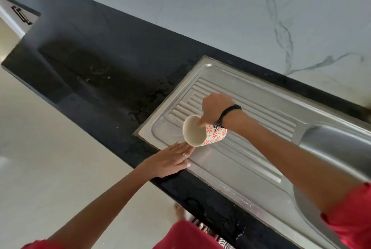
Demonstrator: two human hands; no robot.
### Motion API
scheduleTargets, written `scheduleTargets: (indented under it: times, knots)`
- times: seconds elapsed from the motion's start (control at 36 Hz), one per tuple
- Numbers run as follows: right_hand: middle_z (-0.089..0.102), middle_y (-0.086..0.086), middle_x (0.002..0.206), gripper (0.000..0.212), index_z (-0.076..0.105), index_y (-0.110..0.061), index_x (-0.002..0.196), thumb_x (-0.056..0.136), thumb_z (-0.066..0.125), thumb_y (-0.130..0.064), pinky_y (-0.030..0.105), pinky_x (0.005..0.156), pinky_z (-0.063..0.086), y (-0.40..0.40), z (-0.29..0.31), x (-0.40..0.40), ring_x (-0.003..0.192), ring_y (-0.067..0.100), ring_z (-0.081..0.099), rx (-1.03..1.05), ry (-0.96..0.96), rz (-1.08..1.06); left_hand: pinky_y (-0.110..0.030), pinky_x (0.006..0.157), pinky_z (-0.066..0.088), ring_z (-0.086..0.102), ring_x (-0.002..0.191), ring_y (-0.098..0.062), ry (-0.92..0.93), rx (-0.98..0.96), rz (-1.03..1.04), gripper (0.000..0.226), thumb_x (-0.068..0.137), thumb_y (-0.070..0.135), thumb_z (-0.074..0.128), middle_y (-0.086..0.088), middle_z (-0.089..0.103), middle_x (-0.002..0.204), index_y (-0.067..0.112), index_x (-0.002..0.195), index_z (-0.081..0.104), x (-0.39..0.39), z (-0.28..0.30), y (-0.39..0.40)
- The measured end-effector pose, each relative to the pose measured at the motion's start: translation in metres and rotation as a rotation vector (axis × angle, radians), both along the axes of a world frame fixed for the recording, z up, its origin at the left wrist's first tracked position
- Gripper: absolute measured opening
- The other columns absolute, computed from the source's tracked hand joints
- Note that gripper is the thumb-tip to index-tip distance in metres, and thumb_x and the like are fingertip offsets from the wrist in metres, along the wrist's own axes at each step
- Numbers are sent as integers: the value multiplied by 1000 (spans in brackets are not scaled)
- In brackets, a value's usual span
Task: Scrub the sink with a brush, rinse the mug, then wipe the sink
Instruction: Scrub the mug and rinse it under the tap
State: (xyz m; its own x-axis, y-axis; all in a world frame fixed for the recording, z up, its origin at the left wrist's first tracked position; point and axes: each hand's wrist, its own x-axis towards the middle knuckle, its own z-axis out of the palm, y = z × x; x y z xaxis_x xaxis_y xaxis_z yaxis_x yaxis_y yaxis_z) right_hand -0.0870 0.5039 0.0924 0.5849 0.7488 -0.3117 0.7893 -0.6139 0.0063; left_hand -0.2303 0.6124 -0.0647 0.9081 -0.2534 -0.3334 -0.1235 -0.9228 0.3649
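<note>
- Mug (pixel 204 134), cream inside with red flower print outside, is tipped on its side just left of frame centre, mouth facing lower left, above the ribbed drainboard (pixel 236 148) of the steel sink unit.
- Right hand (pixel 215 111) grips the mug at its rim, fingers curled over the edge with one reaching inside; a dark cord bracelet (pixel 226 115) sits on the wrist.
- Left hand (pixel 172 159) lies flat with straight fingers on the drainboard's near edge, holding nothing, fingertips just beside the mug's mouth; a ring shows on one finger.
- Sink basin (pixel 337 140) sits at the right edge of the frame.
- Black countertop (pixel 100 64) runs to the upper left, with water droplets near the drainboard.
- White marble-look wall (pixel 220 7) fills the top.
</note>
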Motion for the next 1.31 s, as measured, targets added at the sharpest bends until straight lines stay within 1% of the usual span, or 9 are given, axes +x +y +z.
scheduleTargets:
  times: [0.11,0.28,0.39,0.56,0.67,0.75,0.94,1.08,1.31]
  knots:
    - [41,-3,62,36,59,-10,75,79,66,-45,27,63,43,-19,4,-2,75,20,51,-10,-7,-43,-16,109,-15,-21,137,0,56,-44,66,60,103,35,22,7,-20,153,17,149,-12,2,12,4]
    - [63,4,100,27,64,-11,94,82,64,-35,26,63,39,-38,-3,-19,93,23,61,-53,-117,-12,-20,109,-17,-27,133,-3,129,99,83,59,103,34,18,-2,-23,154,12,147,-15,3,6,11]
    - [62,5,107,27,64,-11,101,83,64,-31,26,64,39,-51,-13,-28,99,24,62,-65,-161,-28,-23,111,-17,-27,136,-4,138,70,44,61,102,37,18,1,-26,153,14,146,-18,4,5,-6]
    - [62,5,107,31,64,-10,101,83,64,-34,27,66,39,-77,-16,-31,100,25,61,-44,-109,-107,-28,117,-10,-15,143,-7,84,15,-68,58,101,43,22,-3,-6,158,11,150,14,8,5,-57]
    - [60,7,92,35,65,-10,93,81,64,-43,28,68,41,-103,-8,-20,95,27,59,14,38,-271,-23,114,-11,-4,144,-9,15,3,-143,58,102,39,25,-4,3,158,16,151,5,6,4,-85]
    - [53,2,76,36,62,-11,78,80,62,-48,27,66,38,-125,-8,-13,80,23,53,30,100,-367,-20,112,-15,-16,141,-3,51,-14,-140,60,102,39,21,1,-13,157,18,150,-10,7,3,-82]
    - [65,8,96,33,61,-13,79,78,65,-45,28,70,43,-158,-11,-20,92,27,60,-1,42,-410,-20,112,-18,-31,133,1,131,50,-188,60,102,40,21,11,-34,145,25,137,-26,11,4,-70]
    - [62,5,111,34,63,-12,106,84,62,-38,27,70,41,-174,-14,-35,103,25,60,-135,-117,-358,-23,111,-20,-31,134,0,127,76,-281,65,100,44,22,8,-35,146,24,139,-27,22,3,-105]
    - [60,4,114,35,60,-10,112,87,61,-35,28,69,39,-202,-14,-41,107,24,58,-187,-145,-396,-29,112,-21,-27,134,-2,113,29,-359,73,96,55,25,0,-19,154,15,150,-2,37,5,-178]
